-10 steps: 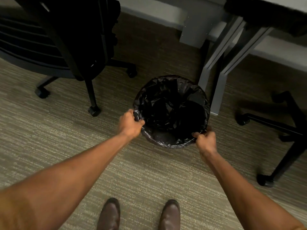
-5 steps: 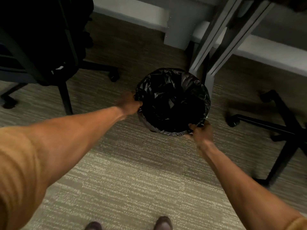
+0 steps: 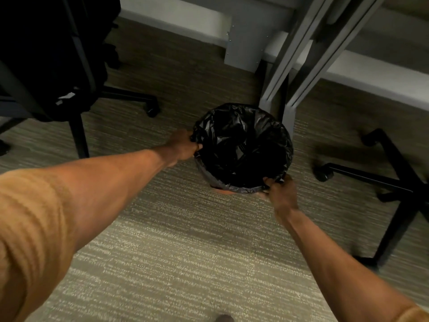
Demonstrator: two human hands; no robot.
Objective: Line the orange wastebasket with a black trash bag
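A crinkled black trash bag [image 3: 243, 145] fills the round wastebasket on the carpet, its edge folded over the rim. Only a thin orange sliver of the wastebasket [image 3: 226, 191] shows below the bag at the near side. My left hand [image 3: 183, 146] pinches the bag's edge at the left rim. At the near right rim, my right hand [image 3: 282, 194] grips the bag's edge.
A grey desk leg [image 3: 287, 89] stands right behind the basket. A black office chair [image 3: 58, 66] is at the left, with a caster [image 3: 152, 111] near the basket. Another chair base [image 3: 392, 182] spreads at the right. Striped carpet [image 3: 185, 252] lies in front.
The view has tilted forward, so my shoes have nearly left the frame. The basket sits closer to the desk leg. Both hands stay on the bag's edge at the rim.
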